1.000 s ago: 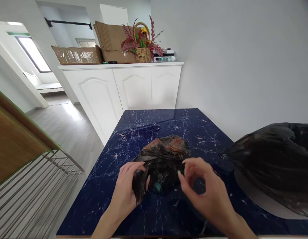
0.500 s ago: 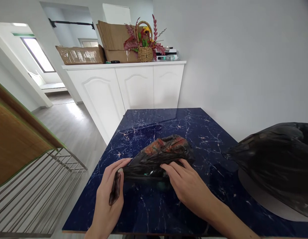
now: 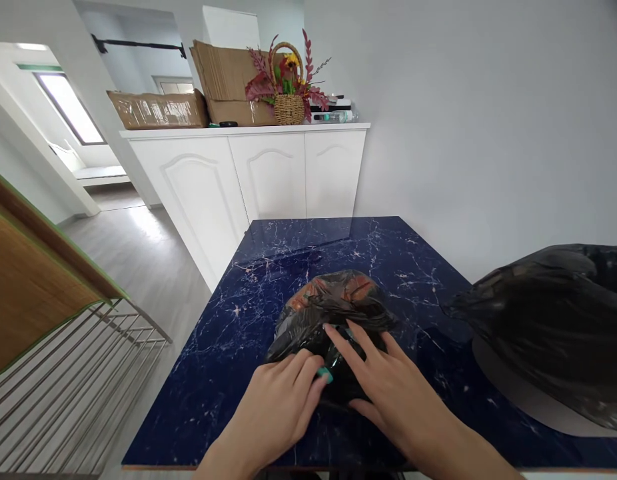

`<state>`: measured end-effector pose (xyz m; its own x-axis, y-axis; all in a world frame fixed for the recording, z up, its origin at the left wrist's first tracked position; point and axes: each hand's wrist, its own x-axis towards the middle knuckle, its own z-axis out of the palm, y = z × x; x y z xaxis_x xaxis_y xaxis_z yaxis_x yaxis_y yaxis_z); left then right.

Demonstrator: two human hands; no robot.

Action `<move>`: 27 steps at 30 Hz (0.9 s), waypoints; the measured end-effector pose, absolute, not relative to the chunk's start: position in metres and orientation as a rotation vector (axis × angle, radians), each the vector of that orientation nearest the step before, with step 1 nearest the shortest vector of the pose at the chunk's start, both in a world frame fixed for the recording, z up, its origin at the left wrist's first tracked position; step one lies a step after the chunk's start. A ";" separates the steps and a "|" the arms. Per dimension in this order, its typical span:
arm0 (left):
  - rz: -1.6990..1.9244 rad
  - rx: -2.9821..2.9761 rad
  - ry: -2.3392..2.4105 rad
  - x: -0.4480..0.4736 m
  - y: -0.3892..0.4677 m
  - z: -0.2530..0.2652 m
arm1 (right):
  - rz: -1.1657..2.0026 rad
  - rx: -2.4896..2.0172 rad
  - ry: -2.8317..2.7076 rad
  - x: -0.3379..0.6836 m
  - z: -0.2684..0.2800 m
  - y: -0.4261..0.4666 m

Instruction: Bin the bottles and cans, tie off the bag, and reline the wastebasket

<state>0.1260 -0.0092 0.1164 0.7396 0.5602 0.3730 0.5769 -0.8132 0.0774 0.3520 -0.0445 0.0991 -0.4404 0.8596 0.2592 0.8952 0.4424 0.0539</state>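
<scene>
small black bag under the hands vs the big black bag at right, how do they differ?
Size: the small black bag is a compact bundle; the big black bag is far bulkier and runs out of frame.
Contact: the left hand and right hand press on the small black bag; nothing touches the big black bag.
Contents: orange-red shows through the small black bag; the big black bag looks opaque.
Both are glossy, crinkled black plastic on the blue marble table.

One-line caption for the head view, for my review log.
Both hands, left and right, press flat on a small black bag on a blue marble table; a bigger black bag sits at right.
</scene>
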 end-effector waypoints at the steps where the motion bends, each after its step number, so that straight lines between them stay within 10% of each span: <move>1: -0.537 -2.839 -1.012 0.125 -0.006 0.112 | -0.269 -1.567 -2.474 0.355 0.099 -0.045; 18: -0.270 -2.285 -1.743 0.096 0.026 0.096 | -0.431 -1.708 -1.905 0.409 0.097 -0.016; 27: -0.619 -2.622 -1.226 0.105 0.028 0.099 | -0.200 -1.327 -2.167 0.379 0.130 -0.047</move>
<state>0.1049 0.0276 0.0990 0.5732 0.6898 0.4423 0.7654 -0.6434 0.0115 0.3790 -0.0472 0.1303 -0.3334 0.7656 0.5502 0.8535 0.4930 -0.1687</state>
